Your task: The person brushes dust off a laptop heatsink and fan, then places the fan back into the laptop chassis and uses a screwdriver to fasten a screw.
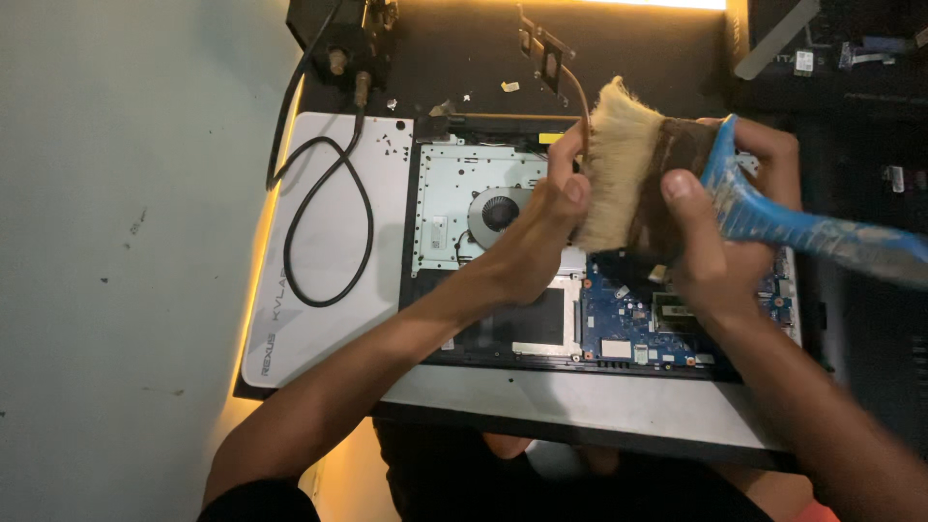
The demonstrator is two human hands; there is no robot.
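Landmark: opened laptop lying base-up on the desk, inner parts exposed, used below as the reference for every place.
Paintbrush: held in the air above the upper middle of the laptop, pale bristles pointing toward its far-left side, dark band behind them, blue handle running off past its right edge.
Right hand: over the right half of the laptop, fingers curled tight around the blue handle just behind the dark band, thumb pressed on the near side.
Left hand: over the middle of the laptop, fingers bent and closed in against the bristles, fingertips touching the tuft from the left.
Fan: round, dark, set in the upper left part of the laptop, just left of the left hand.
Blue circuit board: lower right part of the laptop, beneath both hands, partly hidden by the right wrist.
White mat: flat under the left side of the laptop.
Black cable: looped on the mat, left of the laptop, well apart from both hands.
Black box: beyond the laptop's upper left corner, the cable leading to it.
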